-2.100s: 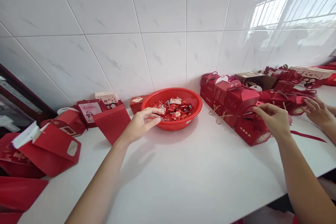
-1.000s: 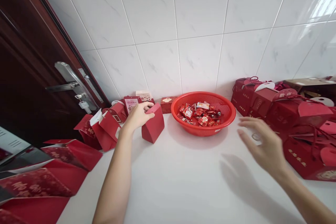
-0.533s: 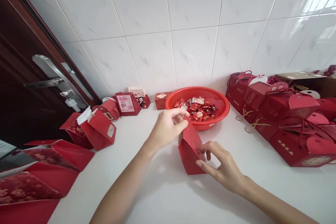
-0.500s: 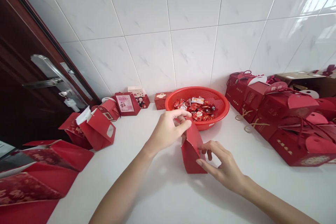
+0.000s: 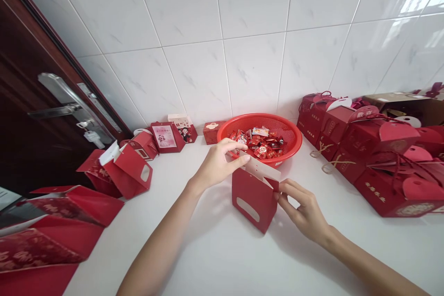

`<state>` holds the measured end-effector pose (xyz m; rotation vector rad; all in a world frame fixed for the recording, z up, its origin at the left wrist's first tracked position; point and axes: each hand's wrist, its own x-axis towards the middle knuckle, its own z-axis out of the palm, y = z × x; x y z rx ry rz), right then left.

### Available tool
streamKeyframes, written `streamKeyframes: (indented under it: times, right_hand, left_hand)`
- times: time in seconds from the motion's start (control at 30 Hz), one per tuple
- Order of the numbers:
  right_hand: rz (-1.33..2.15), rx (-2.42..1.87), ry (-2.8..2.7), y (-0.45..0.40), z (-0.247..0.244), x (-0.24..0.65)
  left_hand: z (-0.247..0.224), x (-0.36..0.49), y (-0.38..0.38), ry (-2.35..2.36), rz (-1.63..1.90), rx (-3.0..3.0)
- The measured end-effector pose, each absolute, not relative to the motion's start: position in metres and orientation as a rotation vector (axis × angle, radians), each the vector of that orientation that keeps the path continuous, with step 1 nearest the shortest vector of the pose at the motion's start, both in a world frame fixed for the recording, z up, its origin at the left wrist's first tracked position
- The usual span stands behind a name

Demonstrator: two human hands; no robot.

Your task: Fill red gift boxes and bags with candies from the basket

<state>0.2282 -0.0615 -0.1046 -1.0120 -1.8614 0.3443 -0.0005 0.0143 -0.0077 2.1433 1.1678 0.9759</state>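
Hands (image 5: 218, 165) (image 5: 301, 208) grip red card box (image 5: 255, 201) (white-lined).

This looks like a room in a home pressed into use for packing: a dark wooden door (image 5: 27, 138) with a metal lever handle (image 5: 58, 102) and a key (image 5: 92, 138) in its lock opens beside glossy white marble-look wall tiles (image 5: 194, 83). Red paper gift boxes (image 5: 398, 199) crowd a plain white counter (image 5: 194, 259).

Assembled red gift boxes (image 5: 391, 199) were stacked right of the right hand (image 5: 301, 208). A red plastic basket (image 5: 291, 136) of wrapped candies (image 5: 260, 145) stood beyond the left hand (image 5: 218, 164); flat red box blanks (image 5: 69, 240) lay farther left.
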Motion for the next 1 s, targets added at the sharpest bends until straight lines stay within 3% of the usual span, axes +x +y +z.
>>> streamKeyframes:
  times: [0.37,0.8,1.0]
  right_hand:
    - [0.482,-0.947,-1.870,-0.053,-0.111,0.227]
    - [0.310,-0.934,-1.833,-0.021,-0.099,0.254]
    - [0.211,-1.445,-2.029,0.051,-0.055,0.272]
  left_hand:
    - [-0.013,-0.003,0.024,1.158,0.589,1.825]
    - [-0.010,-0.002,0.019,1.098,0.559,1.859]
    - [-0.006,-0.004,0.018,1.014,0.526,1.937]
